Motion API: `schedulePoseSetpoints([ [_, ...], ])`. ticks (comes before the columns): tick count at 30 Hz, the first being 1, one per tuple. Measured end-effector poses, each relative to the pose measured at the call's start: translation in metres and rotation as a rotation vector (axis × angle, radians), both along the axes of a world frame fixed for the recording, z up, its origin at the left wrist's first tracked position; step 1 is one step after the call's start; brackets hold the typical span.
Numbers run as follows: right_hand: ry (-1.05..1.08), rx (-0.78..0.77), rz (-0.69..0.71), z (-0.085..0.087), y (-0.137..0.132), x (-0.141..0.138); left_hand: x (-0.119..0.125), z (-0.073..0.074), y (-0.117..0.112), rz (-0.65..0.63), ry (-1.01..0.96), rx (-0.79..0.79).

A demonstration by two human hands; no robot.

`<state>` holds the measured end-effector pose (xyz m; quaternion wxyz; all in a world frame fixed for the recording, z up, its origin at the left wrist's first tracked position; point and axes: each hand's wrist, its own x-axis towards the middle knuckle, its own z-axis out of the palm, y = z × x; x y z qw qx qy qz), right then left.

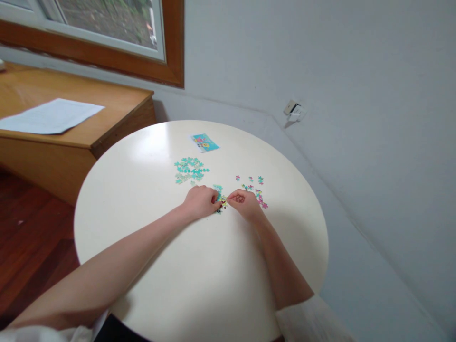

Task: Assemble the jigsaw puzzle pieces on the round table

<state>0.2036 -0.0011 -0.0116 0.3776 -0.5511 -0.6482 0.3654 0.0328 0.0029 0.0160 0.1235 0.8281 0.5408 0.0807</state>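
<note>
A small joined patch of jigsaw puzzle [218, 189], teal with yellow and dark parts, lies on the table between my hands. My left hand [200, 202] rests at its left edge, fingers curled and thumb pressed on the pieces; the hand hides part of the patch. From the right, my right hand [245, 203] meets the patch with thumb and forefinger pinched on a tiny puzzle piece [228, 199], mostly covered by the fingertips. Loose teal and pale green puzzle pieces [190, 168] lie beyond my left hand. Pink and teal puzzle pieces [260, 194] are scattered beside my right hand.
A teal picture card [205, 142] lies towards the far side of the round white table [160, 280]. Left of it stands a wooden desk [121, 107] with paper sheets [53, 115]. A wall socket with a plug [294, 110] is on the wall to the right.
</note>
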Motion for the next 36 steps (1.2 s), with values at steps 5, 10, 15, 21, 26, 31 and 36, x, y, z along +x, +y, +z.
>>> schedulePoseSetpoints([
  [5,-0.017,0.000,-0.019,0.0033,-0.0012,-0.0009,0.0001,0.0006,-0.0001,0.001,-0.010,-0.002],
  [10,-0.001,-0.018,-0.015,0.0041,-0.0009,-0.0015,0.0006,0.0025,-0.0006,0.001,-0.004,-0.009],
  [15,0.030,-0.029,-0.029,0.0038,-0.0007,-0.0020,0.0009,0.0030,-0.0011,0.002,-0.001,-0.012],
  [21,0.030,-0.029,-0.021,0.0043,-0.0012,-0.0019,0.0009,0.0021,-0.0009,0.005,0.000,-0.010],
  [26,0.016,-0.022,-0.025,0.0052,-0.0015,-0.0026,0.0012,0.0023,-0.0007,0.008,0.013,-0.010],
  [31,0.018,-0.030,-0.027,0.0058,-0.0020,-0.0031,0.0011,0.0011,-0.0011,0.006,0.020,-0.007],
  [36,0.008,-0.025,-0.028,0.0051,-0.0017,-0.0031,0.0012,0.0013,-0.0016,-0.005,0.024,0.010],
])
